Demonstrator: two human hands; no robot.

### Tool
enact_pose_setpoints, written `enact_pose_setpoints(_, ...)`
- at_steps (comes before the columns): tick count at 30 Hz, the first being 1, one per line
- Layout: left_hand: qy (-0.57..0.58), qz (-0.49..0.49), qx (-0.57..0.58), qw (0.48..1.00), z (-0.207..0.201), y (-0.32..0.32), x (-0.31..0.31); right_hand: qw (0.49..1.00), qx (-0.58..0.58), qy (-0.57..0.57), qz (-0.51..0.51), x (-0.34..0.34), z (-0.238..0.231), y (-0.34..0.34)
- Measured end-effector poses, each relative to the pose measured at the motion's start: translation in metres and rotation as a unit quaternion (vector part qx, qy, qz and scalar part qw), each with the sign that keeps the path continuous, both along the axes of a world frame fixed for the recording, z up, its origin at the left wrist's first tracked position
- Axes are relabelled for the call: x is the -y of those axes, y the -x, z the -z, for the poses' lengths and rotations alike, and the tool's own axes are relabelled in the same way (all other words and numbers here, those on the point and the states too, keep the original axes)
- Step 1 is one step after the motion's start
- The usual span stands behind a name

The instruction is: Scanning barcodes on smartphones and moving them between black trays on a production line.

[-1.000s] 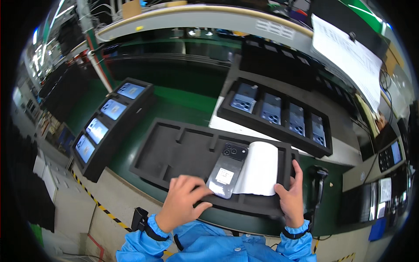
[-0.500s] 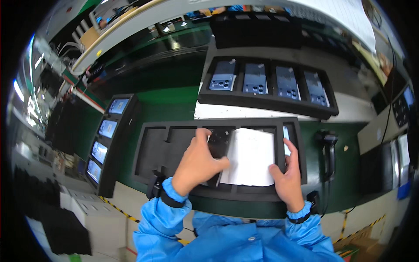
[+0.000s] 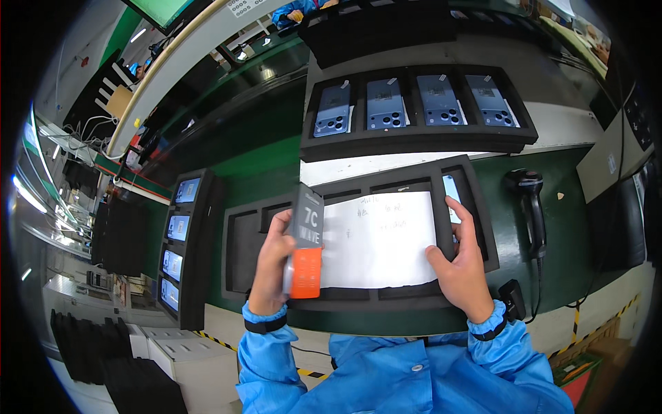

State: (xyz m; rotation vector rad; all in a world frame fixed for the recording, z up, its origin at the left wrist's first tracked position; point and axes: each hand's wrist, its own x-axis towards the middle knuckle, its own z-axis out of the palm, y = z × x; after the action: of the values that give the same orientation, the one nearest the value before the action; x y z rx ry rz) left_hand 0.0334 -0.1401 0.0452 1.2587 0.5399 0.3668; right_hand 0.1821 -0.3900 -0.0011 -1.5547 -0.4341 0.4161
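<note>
My left hand is closed on a phone-sized flat box, printed grey above and orange below. Slightly blurred, the box stands tilted against the left edge of a white sheet of paper with handwriting. The paper lies across a black foam tray with recessed slots. My right hand rests at the paper's right edge, thumb on the margin and apart from the fingers. Its fingers reach over a phone with a light blue screen in the tray's right slot, partly covering it.
Another black foam tray at the back holds several blue phones, camera side up. A narrow foam tray at left carries several lit phones. A corded handheld scanner lies at right on the green tabletop. People work farther back.
My left hand has moved left and turned the box, so its grey and orange print now shows where a dark face did. My right hand keeps its place on the tray.
</note>
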Motion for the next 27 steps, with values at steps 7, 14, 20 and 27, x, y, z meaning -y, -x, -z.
enact_pose_setpoints(7, -0.608, -0.062, -0.250, 0.751, 0.014, -0.029, 0.058, 1.000, -0.014, 0.005, -0.023, -0.016, -0.001, 0.000)
enact_pose_setpoints(14, -0.624, -0.061, -0.092, 0.773, 0.020, 0.023, 0.056, 0.995, 0.006, -0.092, -0.033, 0.004, 0.028, -0.012)
enact_pose_setpoints(20, -0.588, -0.320, 0.063, 0.740, 0.022, 0.101, 0.091, 1.000, -0.021, -0.004, 0.018, 0.000, -0.048, 0.015)
enact_pose_setpoints(27, -0.256, -0.137, -0.001, 0.957, 0.056, 0.118, 0.121, 0.999, 0.004, -0.047, -0.018, -0.028, -0.082, 0.022)
